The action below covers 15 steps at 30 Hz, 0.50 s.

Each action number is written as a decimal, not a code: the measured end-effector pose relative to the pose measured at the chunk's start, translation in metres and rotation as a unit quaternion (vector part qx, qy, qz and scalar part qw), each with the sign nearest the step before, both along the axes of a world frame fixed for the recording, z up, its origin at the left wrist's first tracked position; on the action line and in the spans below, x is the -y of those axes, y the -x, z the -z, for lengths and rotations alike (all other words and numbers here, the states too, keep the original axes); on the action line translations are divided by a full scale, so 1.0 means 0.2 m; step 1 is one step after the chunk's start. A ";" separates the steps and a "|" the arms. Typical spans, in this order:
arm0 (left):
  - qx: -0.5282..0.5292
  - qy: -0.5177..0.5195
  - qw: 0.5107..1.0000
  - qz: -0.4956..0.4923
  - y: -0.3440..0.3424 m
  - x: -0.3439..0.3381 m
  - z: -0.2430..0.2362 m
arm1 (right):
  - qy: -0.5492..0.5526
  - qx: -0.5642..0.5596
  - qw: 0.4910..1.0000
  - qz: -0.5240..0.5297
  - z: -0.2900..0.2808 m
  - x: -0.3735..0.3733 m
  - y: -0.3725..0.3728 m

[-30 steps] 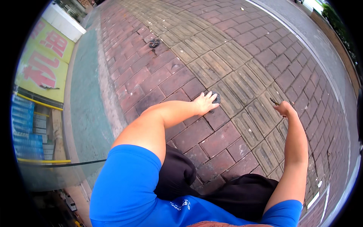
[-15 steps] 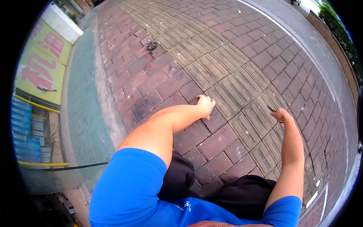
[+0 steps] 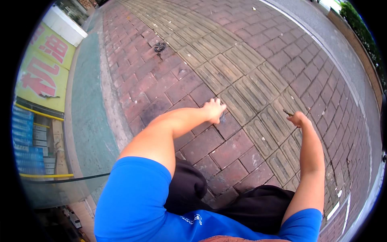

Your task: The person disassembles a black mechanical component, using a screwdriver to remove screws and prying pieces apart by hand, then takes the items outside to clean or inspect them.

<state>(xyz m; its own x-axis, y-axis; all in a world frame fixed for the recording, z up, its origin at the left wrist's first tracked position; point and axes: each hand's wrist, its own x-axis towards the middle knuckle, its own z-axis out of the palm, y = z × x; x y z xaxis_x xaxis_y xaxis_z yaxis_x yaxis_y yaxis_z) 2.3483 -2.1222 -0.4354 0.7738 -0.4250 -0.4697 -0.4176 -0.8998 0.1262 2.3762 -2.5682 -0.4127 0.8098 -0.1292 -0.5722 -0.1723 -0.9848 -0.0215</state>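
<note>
My left hand (image 3: 214, 110) is low over the reddish paving bricks (image 3: 233, 148), beside the yellowish ribbed tiles. Its fingers curl downward and press close together. A small dark bit (image 3: 222, 117) shows at the fingertips, too small to name. Farther right, my right hand (image 3: 298, 119) is over the edge of the ribbed tiles (image 3: 264, 135), fingers closed. Out of it sticks a short, thin, dark object (image 3: 287, 112) with a pale streak, its kind unclear.
A round black slotted piece (image 3: 159, 47) lies on the bricks ahead. To the left are a green-painted strip (image 3: 86, 88), a yellow sign board (image 3: 46, 64) and shelves of blue boxes (image 3: 26, 133). A road (image 3: 306, 16) with a white line borders the right.
My left hand has moved slightly left and up over the bricks, its fingers still curled. The right hand stays almost in place, the thin dark object in it tilting a little.
</note>
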 end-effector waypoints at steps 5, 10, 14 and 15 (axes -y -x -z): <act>0.111 0.039 0.986 -0.122 -0.12 -0.07 -0.17 | -0.022 0.016 1.000 -0.005 0.03 0.00 -0.05; -0.058 -0.048 0.992 -0.097 -0.14 -0.23 -0.12 | -0.026 -0.005 1.000 -0.005 0.07 -0.14 -0.07; -0.122 -0.069 0.990 -0.005 -0.18 -0.25 0.00 | -0.006 -0.001 0.996 -0.084 0.12 -0.15 -0.12; -0.118 -0.045 0.992 0.026 -0.22 -0.24 0.02 | 0.018 0.002 0.993 -0.121 0.14 -0.12 -0.16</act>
